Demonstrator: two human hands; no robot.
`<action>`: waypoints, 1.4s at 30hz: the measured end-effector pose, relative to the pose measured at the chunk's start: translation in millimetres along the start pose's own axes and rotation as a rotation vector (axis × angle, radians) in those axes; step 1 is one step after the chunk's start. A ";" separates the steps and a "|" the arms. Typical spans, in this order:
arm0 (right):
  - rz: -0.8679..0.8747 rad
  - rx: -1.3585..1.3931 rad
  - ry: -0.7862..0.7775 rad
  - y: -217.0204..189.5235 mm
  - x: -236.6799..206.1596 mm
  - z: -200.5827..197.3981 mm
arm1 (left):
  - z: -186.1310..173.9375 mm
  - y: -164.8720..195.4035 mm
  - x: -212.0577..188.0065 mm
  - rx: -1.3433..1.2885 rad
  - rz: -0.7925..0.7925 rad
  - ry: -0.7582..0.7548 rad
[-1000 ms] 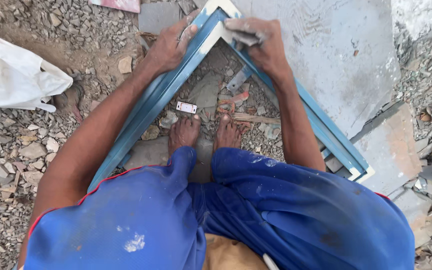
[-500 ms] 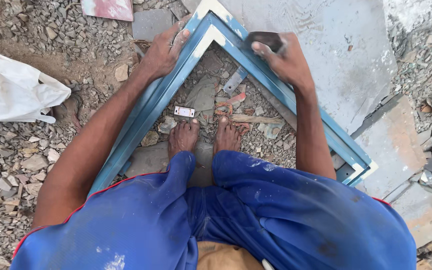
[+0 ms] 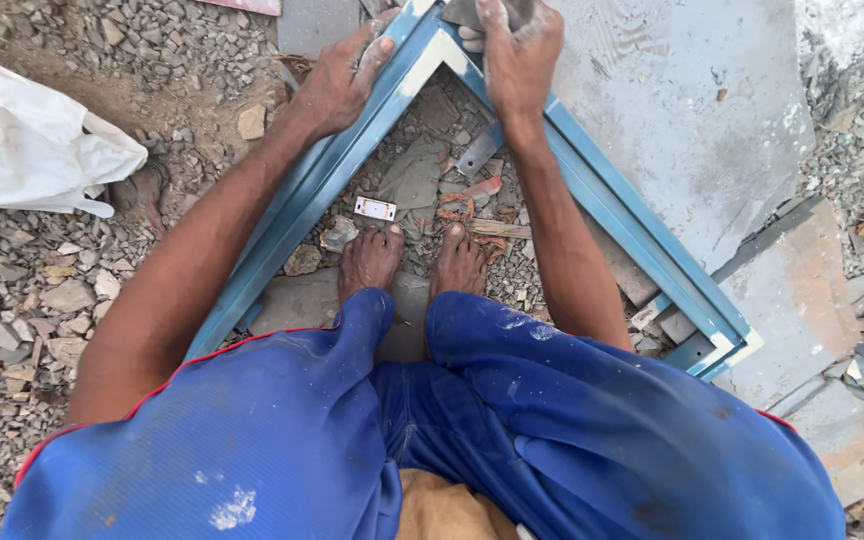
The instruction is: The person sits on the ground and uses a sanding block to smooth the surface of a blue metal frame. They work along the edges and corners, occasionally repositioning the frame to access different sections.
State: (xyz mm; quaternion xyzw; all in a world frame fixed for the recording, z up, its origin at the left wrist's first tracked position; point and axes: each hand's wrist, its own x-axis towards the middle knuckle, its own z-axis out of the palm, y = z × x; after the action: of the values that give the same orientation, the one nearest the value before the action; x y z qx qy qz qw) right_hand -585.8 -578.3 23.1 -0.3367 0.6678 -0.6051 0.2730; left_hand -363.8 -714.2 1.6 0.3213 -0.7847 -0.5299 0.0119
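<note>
Down on the gravel, we press our left hand [image 3: 337,85] flat on the blue metal frame [image 3: 302,215] near its corner, fingers spread. Our right hand [image 3: 517,55] closes around a grey block [image 3: 467,12] at that corner. Inside the frame lies a small white rectangular label [image 3: 374,208]; a white bag [image 3: 27,150] sits left.

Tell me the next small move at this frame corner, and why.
Probably press the corner joint tighter before anything else. The left hand lies flat on the left bar of the blue frame, steadying it, while the right hand grips a dark object, cut off by the picture's edge, right at the mitred corner, where pale bare metal shows.
</note>
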 end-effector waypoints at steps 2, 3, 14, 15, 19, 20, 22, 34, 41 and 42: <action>0.160 -0.069 0.067 -1.9 -2.4 -2.5 | -0.9 0.1 -0.6 -0.008 0.065 0.032; 0.231 -0.101 0.103 -1.3 -3.0 -3.6 | -1.0 0.0 -1.1 -0.005 0.080 0.038; 0.103 0.009 0.012 -7.4 8.8 6.7 | 0.5 1.5 -1.2 -0.038 0.098 0.082; 0.104 0.054 0.030 -9.3 8.7 7.8 | 0.5 1.6 -0.7 -0.029 0.101 0.089; 0.005 -0.117 0.092 -9.1 5.2 15.1 | -0.1 1.5 -0.3 -0.078 0.039 0.048; 0.026 -0.096 0.058 -8.9 4.5 16.8 | -0.5 1.2 -0.3 -0.086 0.020 0.046; 0.016 -0.083 0.057 -8.3 4.2 20.8 | -0.3 1.1 -0.7 -0.055 0.053 0.060; -0.293 -0.438 0.143 -11.7 -8.9 35.7 | -6.0 10.5 -2.8 -0.030 0.110 0.096; 0.134 -0.343 0.093 -38.1 -37.6 -31.6 | -1.2 8.8 -6.0 -0.069 0.065 0.075; 0.137 -0.248 0.083 -41.8 -43.9 -49.1 | -0.8 7.2 -5.7 -0.067 0.067 0.075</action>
State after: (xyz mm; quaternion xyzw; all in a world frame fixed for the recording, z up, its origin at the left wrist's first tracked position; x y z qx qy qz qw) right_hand -591.3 -515.1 68.5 -0.2963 0.7696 -0.5111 0.2420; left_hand -362.6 -710.2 9.8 0.3139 -0.7759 -0.5428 0.0695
